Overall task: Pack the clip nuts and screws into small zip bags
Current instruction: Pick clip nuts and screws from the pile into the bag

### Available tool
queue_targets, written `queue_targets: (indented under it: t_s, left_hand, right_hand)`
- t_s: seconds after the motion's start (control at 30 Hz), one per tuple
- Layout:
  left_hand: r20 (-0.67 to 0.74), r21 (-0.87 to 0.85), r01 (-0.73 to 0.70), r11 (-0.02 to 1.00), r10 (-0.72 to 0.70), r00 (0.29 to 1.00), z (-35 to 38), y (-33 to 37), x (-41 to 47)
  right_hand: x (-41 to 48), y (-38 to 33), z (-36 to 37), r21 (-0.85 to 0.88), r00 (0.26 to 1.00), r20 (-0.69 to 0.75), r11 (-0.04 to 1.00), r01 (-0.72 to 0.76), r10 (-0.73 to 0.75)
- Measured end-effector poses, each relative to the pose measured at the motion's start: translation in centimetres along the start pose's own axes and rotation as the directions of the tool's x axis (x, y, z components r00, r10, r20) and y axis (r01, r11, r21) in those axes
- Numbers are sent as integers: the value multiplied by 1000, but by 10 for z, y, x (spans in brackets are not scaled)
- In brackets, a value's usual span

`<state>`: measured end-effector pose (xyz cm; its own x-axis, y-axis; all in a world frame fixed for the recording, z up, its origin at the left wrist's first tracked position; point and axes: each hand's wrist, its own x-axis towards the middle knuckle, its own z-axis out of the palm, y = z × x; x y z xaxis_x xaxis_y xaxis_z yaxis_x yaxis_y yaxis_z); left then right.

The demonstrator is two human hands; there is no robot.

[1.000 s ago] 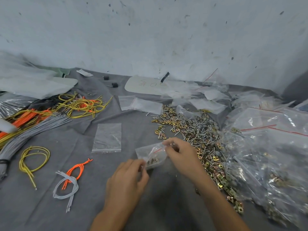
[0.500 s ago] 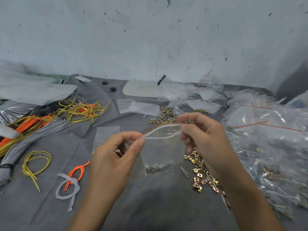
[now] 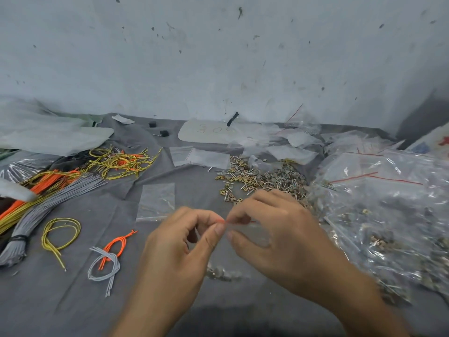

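A small clear zip bag (image 3: 224, 257) with a red seal line hangs between my hands above the grey cloth. A few clip nuts and screws sit blurred at its bottom. My left hand (image 3: 179, 244) pinches the seal's left end between thumb and forefinger. My right hand (image 3: 274, 229) pinches the seal right beside it, covering most of the bag's right side. Behind my hands lies the loose pile of brass clip nuts and screws (image 3: 262, 178). An empty zip bag (image 3: 156, 201) lies flat to the left of it.
Large clear bags of hardware (image 3: 384, 203) crowd the right side. Bundles of yellow, orange and grey cords (image 3: 48, 188) lie at the left, with small cord loops (image 3: 107, 259) near my left hand. More empty bags (image 3: 199, 158) and a white card (image 3: 206, 131) sit by the wall.
The bag's mouth was held open between my spread hands; now my hands have come together and pinch the seal line at one spot. The bag has dropped slightly lower.
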<state>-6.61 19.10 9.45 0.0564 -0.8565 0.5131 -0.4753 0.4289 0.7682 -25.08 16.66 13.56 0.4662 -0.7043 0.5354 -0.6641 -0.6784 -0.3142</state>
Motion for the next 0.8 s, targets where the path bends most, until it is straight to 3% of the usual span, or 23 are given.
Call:
queue_targets:
  t_s: [0.23,0.47,0.8]
  left_hand:
    - [11,-36,-56,998,56,998,-6,16,-5]
    - [-75,11,-61,998,61,995,-27,11,-4]
    - [-102,-24,16,1000,-18,995,-19,-12,-11]
  right_hand:
    - [-2,-14,-7,-58,991,-124,998,39,-46]
    - [-14,0,-29,-42,984,-181,999,-13,5]
    - [-47,19,-17,138,953,-226,975,-173,201]
